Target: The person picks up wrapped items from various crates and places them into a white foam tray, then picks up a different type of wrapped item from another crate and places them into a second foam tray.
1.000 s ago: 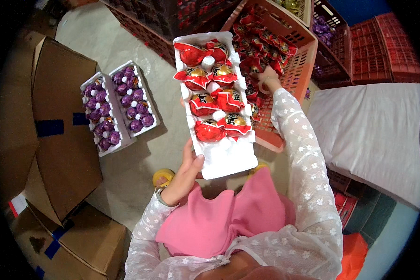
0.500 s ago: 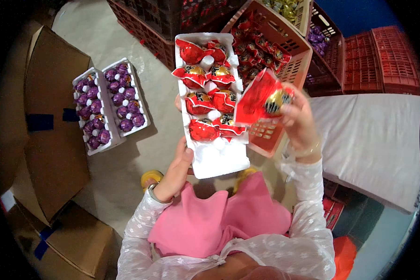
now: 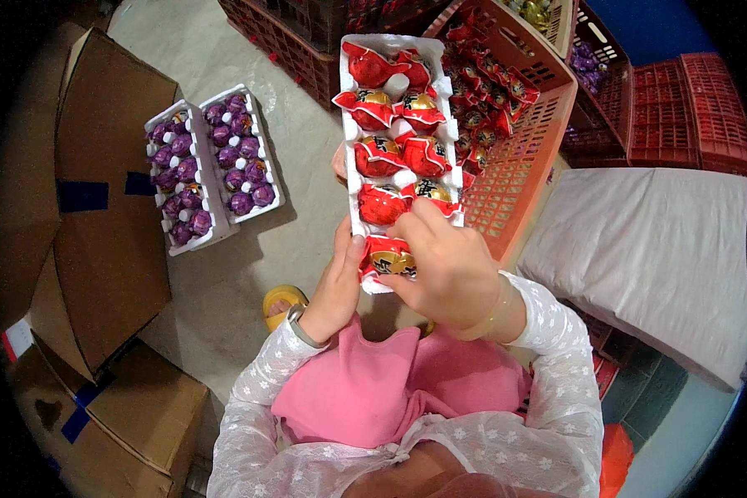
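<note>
**Red Rows Near Full as a Right Hand Works the Tray's Last Row**

At far left of the hand-held foam tray, brown cardboard boxes stand with strips of blue tape on them. Between boxes and tray, a pair of white foam packs sits on the floor, loaded with purple-wrapped balls. Just beside the tray's lower left edge, the left hand supports it, thumb along the side; the fingers beneath are out of sight.

The tray is held out above the wearer's pink garment. Its four upper rows carry two red packets each. In the lowest row, one red-and-gold packet rests at the left. The right hand, coming in over the tray's lower right, pinches that packet between thumb and fingers. Eight are seated and the ninth appears nearly so; whether the last pocket, under the hand, is filled cannot be told from this angle.

To the tray's right, a salmon-coloured crate holds many loose red packets, so supply is far from spent. Farther right are a stack under a white cover and, above that, red crates.
</note>
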{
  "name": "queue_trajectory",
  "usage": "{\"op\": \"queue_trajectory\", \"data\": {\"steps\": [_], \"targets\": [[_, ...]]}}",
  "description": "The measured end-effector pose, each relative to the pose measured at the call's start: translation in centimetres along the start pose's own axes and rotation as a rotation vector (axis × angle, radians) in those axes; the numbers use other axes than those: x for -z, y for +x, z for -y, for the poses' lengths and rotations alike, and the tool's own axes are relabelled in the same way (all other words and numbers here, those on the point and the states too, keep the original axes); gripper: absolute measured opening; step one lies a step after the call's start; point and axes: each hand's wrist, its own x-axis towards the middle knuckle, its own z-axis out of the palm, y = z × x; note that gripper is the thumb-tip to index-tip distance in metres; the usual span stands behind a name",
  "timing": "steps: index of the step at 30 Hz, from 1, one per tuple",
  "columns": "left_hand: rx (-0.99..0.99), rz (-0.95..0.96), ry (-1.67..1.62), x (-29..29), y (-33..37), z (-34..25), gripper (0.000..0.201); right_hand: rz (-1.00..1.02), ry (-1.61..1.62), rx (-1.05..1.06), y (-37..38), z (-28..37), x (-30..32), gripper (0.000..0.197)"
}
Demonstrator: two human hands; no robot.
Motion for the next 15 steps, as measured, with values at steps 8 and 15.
{"op": "queue_trajectory", "data": {"steps": [8,15], "targets": [[-0.027,0.041,0.078,-0.3,-0.1,-1.4,0.052,0.189,-0.07,0.08,0.6,-0.1,1.0,0.036],[-0.039,0.044,0.197,-0.1,-0.5,-1.6,0.055,0.281,-0.202,0.071,1.4,1.1,-0.6,0.021]]}}
